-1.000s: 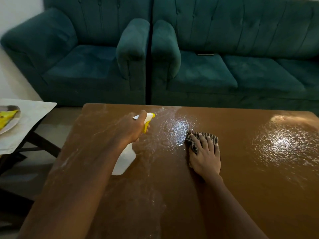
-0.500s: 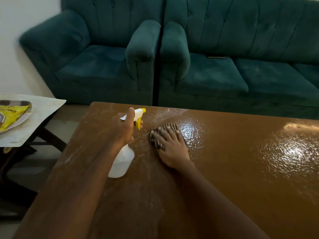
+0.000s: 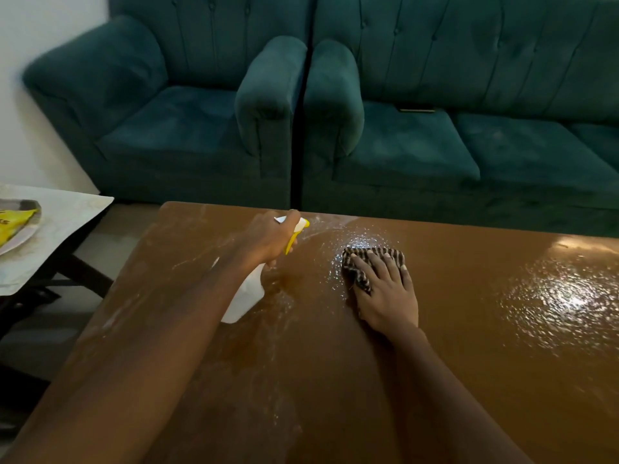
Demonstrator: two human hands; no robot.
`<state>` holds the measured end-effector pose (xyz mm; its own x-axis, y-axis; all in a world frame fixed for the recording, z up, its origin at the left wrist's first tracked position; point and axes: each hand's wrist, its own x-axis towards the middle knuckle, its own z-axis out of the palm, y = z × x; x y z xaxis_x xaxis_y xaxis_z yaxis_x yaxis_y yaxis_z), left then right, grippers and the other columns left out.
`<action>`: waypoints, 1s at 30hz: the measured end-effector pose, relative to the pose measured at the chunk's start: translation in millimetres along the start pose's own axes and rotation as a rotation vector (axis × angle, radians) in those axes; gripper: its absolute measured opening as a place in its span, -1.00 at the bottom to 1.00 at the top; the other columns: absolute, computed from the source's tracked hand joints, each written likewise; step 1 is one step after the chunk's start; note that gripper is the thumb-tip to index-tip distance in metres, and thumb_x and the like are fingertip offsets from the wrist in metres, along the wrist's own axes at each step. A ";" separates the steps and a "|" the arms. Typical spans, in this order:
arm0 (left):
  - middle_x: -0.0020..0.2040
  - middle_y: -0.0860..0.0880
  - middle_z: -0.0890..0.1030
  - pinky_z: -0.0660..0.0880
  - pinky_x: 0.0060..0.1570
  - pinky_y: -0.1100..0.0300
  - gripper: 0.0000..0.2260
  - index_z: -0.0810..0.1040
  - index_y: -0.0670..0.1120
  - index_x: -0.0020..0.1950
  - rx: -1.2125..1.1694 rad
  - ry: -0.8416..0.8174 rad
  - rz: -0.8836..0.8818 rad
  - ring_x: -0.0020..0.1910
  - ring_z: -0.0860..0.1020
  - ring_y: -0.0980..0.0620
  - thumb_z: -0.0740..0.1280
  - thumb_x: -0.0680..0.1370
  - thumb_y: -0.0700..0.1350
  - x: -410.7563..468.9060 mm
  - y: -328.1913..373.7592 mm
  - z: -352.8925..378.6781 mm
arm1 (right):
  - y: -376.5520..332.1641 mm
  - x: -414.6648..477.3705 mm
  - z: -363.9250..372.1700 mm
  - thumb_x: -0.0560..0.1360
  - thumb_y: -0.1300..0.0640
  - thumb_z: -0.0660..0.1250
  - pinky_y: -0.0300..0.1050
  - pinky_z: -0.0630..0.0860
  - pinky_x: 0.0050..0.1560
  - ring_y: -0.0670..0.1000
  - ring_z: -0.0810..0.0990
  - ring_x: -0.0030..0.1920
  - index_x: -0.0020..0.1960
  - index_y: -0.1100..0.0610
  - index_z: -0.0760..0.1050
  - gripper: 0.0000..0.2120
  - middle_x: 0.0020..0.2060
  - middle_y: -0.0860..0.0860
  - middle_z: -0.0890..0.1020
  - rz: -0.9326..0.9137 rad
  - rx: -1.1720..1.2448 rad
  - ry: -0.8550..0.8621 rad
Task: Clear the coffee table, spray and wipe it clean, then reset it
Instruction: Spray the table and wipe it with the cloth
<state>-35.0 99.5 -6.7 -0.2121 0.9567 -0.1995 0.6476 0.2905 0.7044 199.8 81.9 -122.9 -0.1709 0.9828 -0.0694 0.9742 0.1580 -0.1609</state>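
The brown coffee table [image 3: 469, 346] fills the lower view, wet and streaked with spray. My left hand [image 3: 268, 239] grips the neck of a white spray bottle [image 3: 246, 296] with a yellow trigger and nozzle, held just above the table's left part. My right hand [image 3: 385, 289] lies flat with straight fingers, pressing a dark striped cloth [image 3: 365, 259] onto the wet patch near the far edge. Most of the cloth is hidden under the fingers.
A teal armchair [image 3: 167, 128] and teal sofa [image 3: 469, 128] stand close behind the table. A small side table [image 3: 60, 236] at the left carries a plate [image 3: 23, 236] with a yellow packet [image 3: 10, 222]. A thin dark object [image 3: 417, 110] lies on the sofa seat.
My right hand swept the cloth left toward the bottle, then back right to the wet patch. My left hand keeps hold of the spray bottle in about the same spot.
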 end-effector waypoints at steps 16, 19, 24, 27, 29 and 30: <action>-0.36 -0.03 0.45 0.30 -0.60 0.55 -0.64 0.44 -0.16 0.07 -0.067 0.200 -0.068 -0.42 0.41 0.07 0.03 0.69 0.08 -12.1 -4.3 -38.1 | -3.1 104.9 -9.6 0.62 -0.26 -0.10 0.21 -0.25 0.53 0.12 -0.18 0.59 0.60 -0.18 -0.14 -0.41 0.62 -0.02 -0.08 0.227 0.048 0.003; -0.38 0.02 0.43 0.28 -0.54 0.62 -0.60 0.48 -0.19 -0.05 -0.101 0.233 -0.050 -0.43 0.38 0.08 -0.01 0.70 0.04 -29.2 3.8 -45.8 | -36.2 136.5 -7.5 0.62 -0.24 -0.09 0.24 -0.24 0.52 0.15 -0.13 0.59 0.60 -0.17 -0.10 -0.42 0.61 0.00 -0.03 0.175 0.044 0.000; -0.38 -0.03 0.45 0.31 -0.56 0.56 -0.53 0.52 -0.24 -0.11 -0.206 0.302 -0.079 -0.50 0.47 0.10 -0.02 0.70 0.02 -37.1 0.3 -54.5 | -96.3 134.4 5.8 0.60 -0.25 -0.09 0.22 -0.22 0.54 0.07 -0.12 0.60 0.59 -0.22 -0.04 -0.43 0.61 -0.06 0.00 -0.160 0.013 -0.037; -0.35 -0.05 0.46 0.30 -0.57 0.56 -0.52 0.53 -0.28 0.02 -0.211 0.313 -0.110 -0.45 0.39 0.05 -0.03 0.70 0.05 -37.3 -0.9 -58.0 | -94.3 94.0 7.8 0.52 -0.28 -0.25 0.13 -0.21 0.56 0.01 -0.13 0.60 0.58 -0.26 -0.06 -0.38 0.61 -0.12 0.00 -0.355 -0.013 -0.063; -0.37 -0.02 0.45 0.30 -0.57 0.57 -0.53 0.51 -0.21 -0.15 -0.203 0.307 -0.103 -0.46 0.38 0.05 -0.03 0.70 0.03 -37.1 0.8 -58.1 | -77.0 63.8 7.6 0.48 -0.27 -0.28 0.09 -0.23 0.56 -0.02 -0.14 0.60 0.57 -0.29 -0.09 -0.36 0.60 -0.15 -0.01 -0.422 -0.027 -0.072; -0.39 -0.01 0.45 0.30 -0.57 0.57 -0.54 0.46 -0.15 -0.25 -0.195 0.313 -0.096 -0.48 0.39 0.04 -0.03 0.71 0.02 -37.3 2.7 -57.8 | -65.4 52.8 7.7 0.48 -0.27 -0.28 0.07 -0.24 0.56 -0.03 -0.14 0.60 0.57 -0.30 -0.10 -0.36 0.60 -0.15 -0.01 -0.419 -0.036 -0.073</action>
<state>-67.6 63.5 42.1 -0.4976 0.8642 -0.0746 0.4687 0.3402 0.8152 126.0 122.8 -123.6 -0.5615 0.8241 -0.0749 0.8229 0.5465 -0.1554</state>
